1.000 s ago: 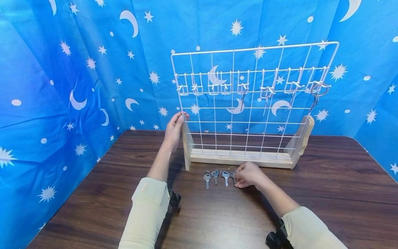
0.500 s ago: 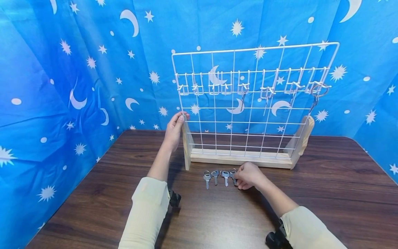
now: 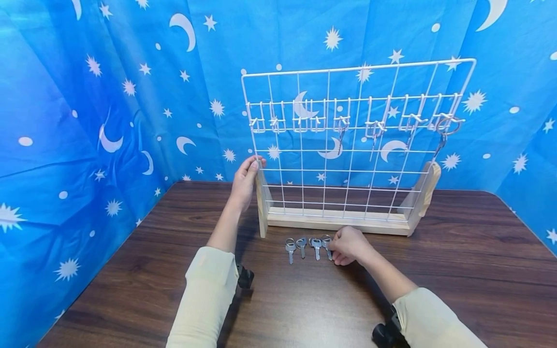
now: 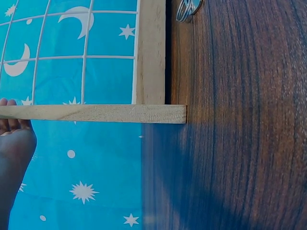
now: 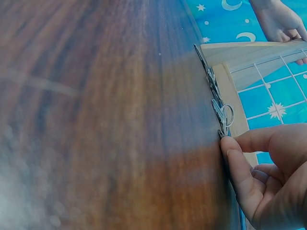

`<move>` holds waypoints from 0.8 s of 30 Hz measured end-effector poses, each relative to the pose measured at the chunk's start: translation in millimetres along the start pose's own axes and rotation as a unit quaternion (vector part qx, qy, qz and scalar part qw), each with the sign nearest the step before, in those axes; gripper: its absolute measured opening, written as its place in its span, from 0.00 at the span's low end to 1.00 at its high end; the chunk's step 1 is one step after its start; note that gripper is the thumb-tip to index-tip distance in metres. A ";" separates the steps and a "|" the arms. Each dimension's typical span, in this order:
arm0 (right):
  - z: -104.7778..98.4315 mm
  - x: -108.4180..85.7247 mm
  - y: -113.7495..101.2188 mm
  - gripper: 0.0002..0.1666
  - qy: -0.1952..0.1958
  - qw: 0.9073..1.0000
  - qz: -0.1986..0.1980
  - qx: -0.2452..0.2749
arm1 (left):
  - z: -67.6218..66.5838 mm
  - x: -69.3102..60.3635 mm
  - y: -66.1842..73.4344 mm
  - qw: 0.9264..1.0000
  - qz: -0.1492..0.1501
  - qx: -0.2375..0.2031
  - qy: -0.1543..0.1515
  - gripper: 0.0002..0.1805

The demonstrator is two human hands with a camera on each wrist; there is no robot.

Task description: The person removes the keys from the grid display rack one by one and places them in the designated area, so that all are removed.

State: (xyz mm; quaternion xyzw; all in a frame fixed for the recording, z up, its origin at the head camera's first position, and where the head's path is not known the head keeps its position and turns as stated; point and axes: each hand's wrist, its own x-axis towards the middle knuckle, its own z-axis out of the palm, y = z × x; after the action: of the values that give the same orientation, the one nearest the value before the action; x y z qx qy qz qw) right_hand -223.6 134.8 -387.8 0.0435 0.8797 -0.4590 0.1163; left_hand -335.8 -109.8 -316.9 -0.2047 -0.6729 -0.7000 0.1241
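My left hand grips the left wooden side post of a white wire grid rack, its thumb at the near side. In the left wrist view, part of that hand shows behind the post. On the table in front of the rack, my right hand pinches a silver key with a ring, the rightmost in a short row. Thumb and forefinger meet at its edge in the right wrist view, partly covering it. Left of it lie three more keys with rings, the nearest key almost touching it.
White wire hooks line the upper grid. Ringed keys hang from several right-hand hooks, the outermost with a large ring. The rack's wooden base stands on a dark wood table. A blue star-patterned cloth hangs close behind.
My right fingertips have shifted slightly at the rightmost key, and more of the key shows beside them. My left hand keeps its hold on the post.
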 end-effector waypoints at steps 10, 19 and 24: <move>-0.1 0.6 1.4 0.10 -0.005 1.000 0.007 0.011 | 0.2 0.4 -0.6 1.000 0.000 0.001 0.004 0.19; -1.1 2.8 6.2 0.10 -0.019 0.999 0.006 0.042 | 0.5 -0.6 1.3 1.000 -0.001 0.002 0.003 0.19; -2.6 3.3 6.4 0.09 -0.029 0.998 0.007 0.060 | 0.5 -0.3 1.1 1.000 -0.002 0.001 0.003 0.19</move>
State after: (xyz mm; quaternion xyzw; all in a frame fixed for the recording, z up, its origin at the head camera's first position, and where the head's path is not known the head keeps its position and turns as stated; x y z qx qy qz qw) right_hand -226.1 140.5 -392.3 0.0428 0.8463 -0.5116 0.1422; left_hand -335.0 -109.4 -316.0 -0.2006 -0.6733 -0.7006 0.1248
